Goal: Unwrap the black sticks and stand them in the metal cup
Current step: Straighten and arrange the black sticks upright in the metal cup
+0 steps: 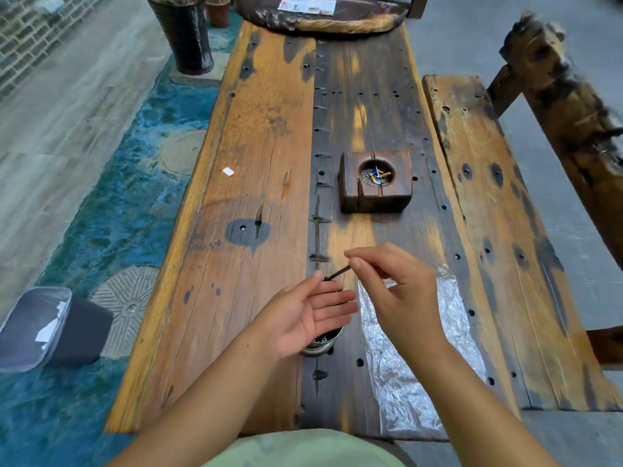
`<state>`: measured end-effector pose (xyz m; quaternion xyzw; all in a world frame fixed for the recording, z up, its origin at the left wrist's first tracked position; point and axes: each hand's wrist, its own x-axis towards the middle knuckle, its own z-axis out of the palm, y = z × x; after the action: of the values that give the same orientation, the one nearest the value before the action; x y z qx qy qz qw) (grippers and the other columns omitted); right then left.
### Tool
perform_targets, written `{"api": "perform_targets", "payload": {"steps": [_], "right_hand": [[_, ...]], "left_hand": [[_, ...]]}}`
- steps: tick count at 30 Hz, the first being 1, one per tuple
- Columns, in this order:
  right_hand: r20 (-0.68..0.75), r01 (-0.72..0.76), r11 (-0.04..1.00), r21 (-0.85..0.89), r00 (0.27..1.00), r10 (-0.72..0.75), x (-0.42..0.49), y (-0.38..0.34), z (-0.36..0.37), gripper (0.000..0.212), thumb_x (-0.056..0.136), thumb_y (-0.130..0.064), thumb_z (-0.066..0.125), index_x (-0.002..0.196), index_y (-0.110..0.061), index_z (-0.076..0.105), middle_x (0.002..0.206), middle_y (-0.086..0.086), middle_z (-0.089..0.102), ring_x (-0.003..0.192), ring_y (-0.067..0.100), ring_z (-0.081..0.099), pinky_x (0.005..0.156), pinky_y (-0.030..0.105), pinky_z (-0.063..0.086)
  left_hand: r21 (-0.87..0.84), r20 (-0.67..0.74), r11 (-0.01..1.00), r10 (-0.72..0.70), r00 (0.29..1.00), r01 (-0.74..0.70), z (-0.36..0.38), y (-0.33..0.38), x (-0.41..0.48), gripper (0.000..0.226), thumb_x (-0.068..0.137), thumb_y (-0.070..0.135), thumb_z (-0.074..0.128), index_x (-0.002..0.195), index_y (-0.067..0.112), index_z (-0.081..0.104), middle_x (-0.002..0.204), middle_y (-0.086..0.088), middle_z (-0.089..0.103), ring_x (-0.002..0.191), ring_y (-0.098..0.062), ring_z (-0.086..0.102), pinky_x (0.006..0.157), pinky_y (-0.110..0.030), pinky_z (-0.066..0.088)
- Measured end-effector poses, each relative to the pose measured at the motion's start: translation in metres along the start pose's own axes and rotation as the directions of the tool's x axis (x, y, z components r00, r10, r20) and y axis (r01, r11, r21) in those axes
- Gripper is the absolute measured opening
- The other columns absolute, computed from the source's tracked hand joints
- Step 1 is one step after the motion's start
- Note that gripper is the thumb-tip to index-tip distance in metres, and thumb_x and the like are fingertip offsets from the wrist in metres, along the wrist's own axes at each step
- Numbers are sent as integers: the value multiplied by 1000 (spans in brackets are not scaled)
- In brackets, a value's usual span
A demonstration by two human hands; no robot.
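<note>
- Pinching a thin black stick [337, 273] between thumb and forefinger, the right hand [397, 298] holds it at its upper end; the other fingers are loosely curled.
- The stick slants down and to the left, and its lower end meets the forefinger tip of the left hand [303, 318].
- The left hand's fingers are straight and together, palm turned toward the right hand, and it grips nothing.
- The metal cup [322, 343] stands on the dark middle plank of the wooden table [256, 146], mostly hidden under the left hand. Only its near rim and wall show. Whether the hand touches the cup cannot be told.
- Dark stick ends show between the left fingers, above the cup.
- A clear plastic wrapper [408, 372] lies flat on the table just right of the cup, under the right forearm.
- A wooden ashtray [350, 193] holding butts sits farther along the table, well apart from the cup.
- A lined bin [84, 328] stands on the floor to the left.
</note>
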<state>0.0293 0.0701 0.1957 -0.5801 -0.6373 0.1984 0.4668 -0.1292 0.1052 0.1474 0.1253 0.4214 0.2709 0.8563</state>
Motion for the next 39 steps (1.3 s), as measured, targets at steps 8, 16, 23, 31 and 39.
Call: {"api": "perform_targets", "payload": {"steps": [8, 16, 23, 31, 39], "right_hand": [[54, 173, 981, -84, 984, -169, -44, -9, 5, 16, 96, -16, 63, 103, -10, 76, 82, -16, 53, 74, -9, 48, 70, 8, 39], [79, -220, 926, 307, 975, 206, -44, -17, -5, 21, 92, -13, 68, 110, -20, 75, 82, -14, 71, 72, 6, 66, 70, 21, 54], [312, -764, 441, 471, 612, 727, 4, 25, 7, 17, 98, -18, 60, 111, -11, 68, 100, 10, 70, 88, 18, 68, 81, 36, 59], [563, -824, 300, 481, 552, 615, 31, 22, 16, 21, 99, -14, 54, 105, -5, 72, 92, 10, 74, 73, 16, 71, 65, 27, 58], [492, -774, 328, 541, 608, 624, 28, 20, 15, 11, 96, -7, 60, 100, -7, 71, 81, 6, 71, 66, 14, 68, 63, 27, 59]], "left_hand": [[-261, -25, 962, 79, 997, -83, 20, 2, 3, 19, 93, 8, 53, 98, -5, 66, 76, -12, 74, 63, -14, 73, 52, -20, 57], [-160, -72, 975, 144, 987, -154, 17, 8, -2, 17, 95, 3, 54, 100, -4, 68, 77, -11, 75, 63, -15, 73, 53, -22, 58], [162, 64, 971, 169, 983, -178, 18, 12, -19, 24, 97, 7, 52, 117, 1, 64, 78, -9, 71, 59, -16, 70, 51, -23, 58], [217, 217, 959, 135, 967, -183, 11, 4, -29, 26, 95, 8, 52, 117, 3, 64, 77, -8, 67, 56, -15, 66, 50, -23, 56], [205, 273, 962, 120, 954, -180, 2, -4, -28, 30, 90, 11, 57, 117, 5, 67, 80, -8, 66, 57, -15, 66, 52, -24, 56]]}}
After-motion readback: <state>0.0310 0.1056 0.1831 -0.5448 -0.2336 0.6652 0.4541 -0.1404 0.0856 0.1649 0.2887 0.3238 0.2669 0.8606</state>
